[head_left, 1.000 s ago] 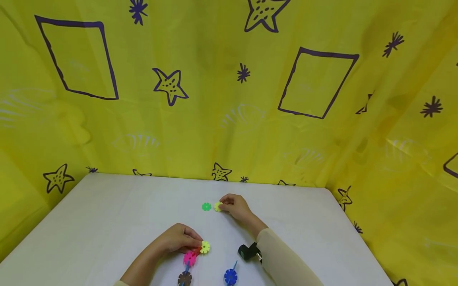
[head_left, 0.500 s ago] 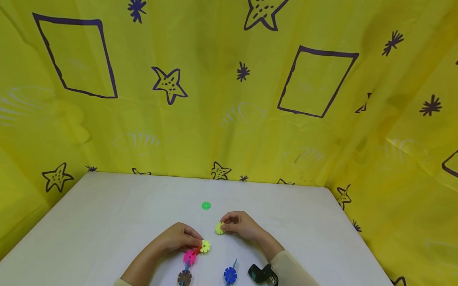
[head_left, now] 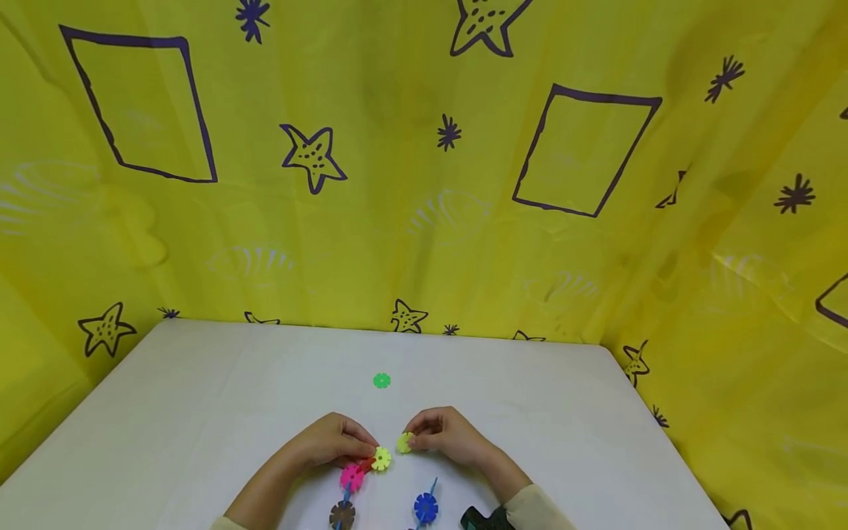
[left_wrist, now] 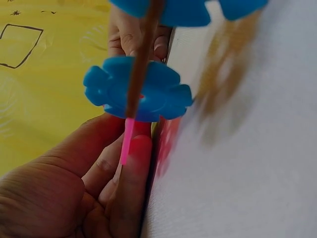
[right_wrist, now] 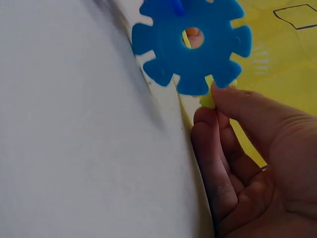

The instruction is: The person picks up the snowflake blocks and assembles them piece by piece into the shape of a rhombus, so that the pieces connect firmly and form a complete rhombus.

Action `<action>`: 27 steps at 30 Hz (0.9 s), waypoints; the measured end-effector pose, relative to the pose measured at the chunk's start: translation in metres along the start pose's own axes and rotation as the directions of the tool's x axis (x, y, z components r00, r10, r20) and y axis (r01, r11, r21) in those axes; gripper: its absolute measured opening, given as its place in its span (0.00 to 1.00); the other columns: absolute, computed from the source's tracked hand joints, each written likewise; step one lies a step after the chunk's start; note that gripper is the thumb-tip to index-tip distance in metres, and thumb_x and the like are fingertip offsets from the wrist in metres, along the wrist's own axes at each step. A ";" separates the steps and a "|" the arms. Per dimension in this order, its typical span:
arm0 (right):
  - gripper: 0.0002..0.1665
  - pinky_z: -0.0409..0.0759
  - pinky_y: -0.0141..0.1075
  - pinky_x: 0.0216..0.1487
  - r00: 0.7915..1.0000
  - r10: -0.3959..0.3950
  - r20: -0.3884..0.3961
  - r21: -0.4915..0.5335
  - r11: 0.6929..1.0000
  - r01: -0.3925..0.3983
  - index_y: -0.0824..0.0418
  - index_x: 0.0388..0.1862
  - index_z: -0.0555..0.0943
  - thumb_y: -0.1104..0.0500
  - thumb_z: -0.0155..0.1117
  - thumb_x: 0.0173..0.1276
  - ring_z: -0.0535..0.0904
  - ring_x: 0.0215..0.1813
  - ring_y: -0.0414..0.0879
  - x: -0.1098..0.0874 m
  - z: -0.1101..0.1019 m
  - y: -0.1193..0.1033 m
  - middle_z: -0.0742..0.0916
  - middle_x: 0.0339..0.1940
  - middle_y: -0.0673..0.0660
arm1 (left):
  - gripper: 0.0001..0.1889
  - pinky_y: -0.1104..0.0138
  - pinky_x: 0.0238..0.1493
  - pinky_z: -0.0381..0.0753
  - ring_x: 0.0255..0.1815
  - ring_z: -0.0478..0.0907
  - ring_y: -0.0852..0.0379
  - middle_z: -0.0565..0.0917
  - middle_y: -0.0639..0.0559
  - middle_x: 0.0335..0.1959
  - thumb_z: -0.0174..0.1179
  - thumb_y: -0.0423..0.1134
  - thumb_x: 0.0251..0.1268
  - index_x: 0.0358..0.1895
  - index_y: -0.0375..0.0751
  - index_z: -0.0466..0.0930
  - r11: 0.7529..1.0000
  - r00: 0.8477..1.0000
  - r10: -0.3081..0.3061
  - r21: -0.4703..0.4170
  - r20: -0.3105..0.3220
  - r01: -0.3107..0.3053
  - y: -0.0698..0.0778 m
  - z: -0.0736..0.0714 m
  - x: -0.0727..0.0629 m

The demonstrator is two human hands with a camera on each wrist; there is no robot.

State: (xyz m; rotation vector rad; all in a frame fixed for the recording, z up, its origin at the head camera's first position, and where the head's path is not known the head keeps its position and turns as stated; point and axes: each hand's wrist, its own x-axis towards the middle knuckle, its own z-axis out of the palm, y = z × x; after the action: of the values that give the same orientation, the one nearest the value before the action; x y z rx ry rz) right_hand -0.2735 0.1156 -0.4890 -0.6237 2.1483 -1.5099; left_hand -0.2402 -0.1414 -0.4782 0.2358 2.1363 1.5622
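In the head view my left hand (head_left: 334,439) pinches the far end of a chain of notched plastic discs, at a red disc (head_left: 366,464) and a yellow disc (head_left: 380,458). A pink disc (head_left: 352,478) and a brown disc (head_left: 342,514) follow towards me, with blue discs joined edge-on. Thumb and fingers of my right hand (head_left: 450,438) pinch a second yellow disc (head_left: 405,442), just right of the chain's yellow one and apart from it. That disc is mostly hidden behind a large blue disc (right_wrist: 193,54) in the right wrist view.
A green disc (head_left: 381,380) lies farther back on the white table (head_left: 265,375). Near the front edge is another linked piece with a dark blue disc (head_left: 426,508). A black device (head_left: 486,519) sits by the right sleeve. A yellow patterned curtain (head_left: 371,221) borders the table.
My right hand has picked up the yellow disc from beside the green one and brought it towards me, close to the chain. The left hand stays nearly still.
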 end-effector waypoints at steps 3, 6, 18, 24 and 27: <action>0.08 0.79 0.25 0.36 0.999 -0.028 0.017 -0.003 1.000 0.028 0.66 0.41 0.86 0.65 0.69 0.64 0.80 0.36 0.38 -0.001 0.002 0.000 0.88 0.34 0.53 | 0.11 0.75 0.25 0.80 0.24 0.79 0.66 0.88 0.52 0.28 0.68 0.37 0.60 0.41 0.32 0.88 1.000 1.000 0.008 0.002 0.006 -0.008 0.001 0.000 0.000; 0.08 0.78 0.25 0.36 0.999 -0.043 0.031 0.002 0.999 0.043 0.66 0.41 0.86 0.65 0.69 0.64 0.80 0.35 0.37 -0.001 0.003 0.000 0.88 0.35 0.54 | 0.11 0.75 0.25 0.80 0.24 0.79 0.66 0.88 0.52 0.28 0.68 0.37 0.60 0.41 0.32 0.88 1.000 1.000 0.016 -0.002 0.011 -0.016 0.001 0.001 -0.001; 0.07 0.77 0.26 0.38 0.995 -0.095 0.043 -0.053 0.994 0.097 0.62 0.40 0.87 0.62 0.70 0.64 0.79 0.35 0.35 0.000 0.005 0.002 0.87 0.34 0.49 | 0.10 0.75 0.26 0.80 0.25 0.78 0.66 0.88 0.52 0.29 0.68 0.36 0.60 0.41 0.32 0.88 1.000 1.000 0.019 0.019 0.023 -0.019 0.001 0.001 0.000; 0.07 0.77 0.26 0.38 0.994 -0.100 0.043 -0.066 0.993 0.102 0.60 0.40 0.88 0.61 0.70 0.64 0.79 0.35 0.36 0.000 0.007 0.002 0.88 0.34 0.49 | 0.11 0.75 0.26 0.79 0.25 0.77 0.66 0.87 0.53 0.28 0.69 0.36 0.59 0.40 0.32 0.88 1.000 1.000 0.021 0.021 0.023 -0.021 0.001 0.001 0.000; 0.07 0.77 0.26 0.38 0.994 -0.105 0.037 -0.063 0.992 0.107 0.60 0.40 0.88 0.61 0.70 0.63 0.80 0.35 0.36 0.001 0.008 0.001 0.88 0.34 0.50 | 0.11 0.75 0.26 0.79 0.25 0.78 0.66 0.87 0.52 0.28 0.68 0.36 0.59 0.41 0.32 0.88 1.000 1.000 0.018 0.012 0.024 -0.018 0.001 0.000 0.000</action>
State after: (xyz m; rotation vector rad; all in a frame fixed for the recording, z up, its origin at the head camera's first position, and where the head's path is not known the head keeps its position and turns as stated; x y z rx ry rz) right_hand -0.2698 0.1100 -0.4928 -0.7915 2.1774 -1.4771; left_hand -0.2407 -0.1406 -0.4772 0.2769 2.1318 1.5489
